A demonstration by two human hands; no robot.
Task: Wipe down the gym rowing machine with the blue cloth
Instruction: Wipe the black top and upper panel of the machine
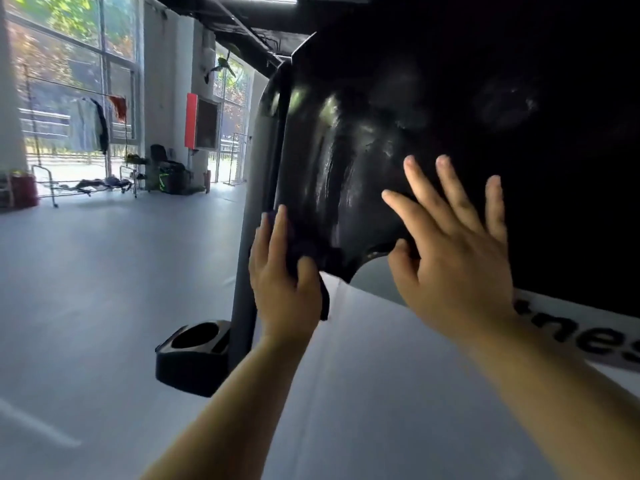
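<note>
Black cup holder (194, 358) below left fingers, interior dark, left hand (282, 282) clamped on blue cloth (308, 249) at lower edge of rowing machine housing (346, 150), right hand (453, 258) fingers splayed on housing, thumb under rim, open floor (104, 289) left of fingers.

1. Bare left hand (284, 282), seen from the back, with slender fingers and a rounded thumb.
2. Bare right hand (457, 268), also seen from the back, broad across the knuckles.
3. Short, rounded fingernails (442, 161), plain and trimmed close, on the right fingertips.
4. Bare left forearm (235, 403), uncovered from wrist to the lower edge of the view.
5. Bare right forearm (540, 393), uncovered likewise, as far as the lower right corner.
</note>
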